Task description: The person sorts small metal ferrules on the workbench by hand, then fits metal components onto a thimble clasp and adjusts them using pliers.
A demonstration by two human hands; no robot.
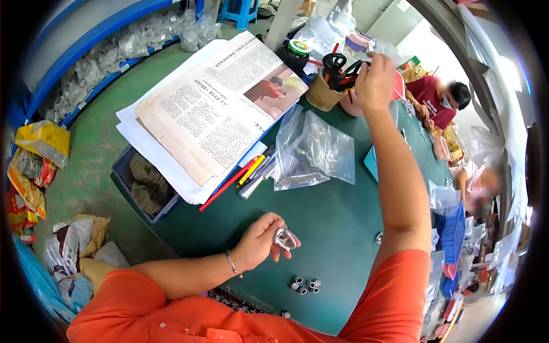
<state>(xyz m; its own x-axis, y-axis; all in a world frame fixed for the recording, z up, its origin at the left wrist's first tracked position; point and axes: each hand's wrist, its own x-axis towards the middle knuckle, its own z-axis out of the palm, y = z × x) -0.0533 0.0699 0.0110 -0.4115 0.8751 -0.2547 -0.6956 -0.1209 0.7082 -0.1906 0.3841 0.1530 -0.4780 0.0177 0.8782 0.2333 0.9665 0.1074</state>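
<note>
My left hand [265,241] is closed around a shiny silver metal fitting [284,239] with a rounded loop; its exact kind is not clear. My right hand [376,80] reaches far out over a brown pen holder [323,95], fingers bent together. Scissors with black handles [333,62] stand in this holder, and another black handle lies right by my fingertips. What those fingers grip, if anything, is hidden. Several small metal rings [301,286] lie on the green table [240,217] near my body. A clear plastic bag [311,151] with small metal parts rests between my arms.
A newspaper [200,108] lies on white papers at the left. Beside it are a red pen [229,184] and other pens. A blue-grey bin [146,183] holds brown cloth-like items. Two people sit along the right side, near a blue basket [453,233].
</note>
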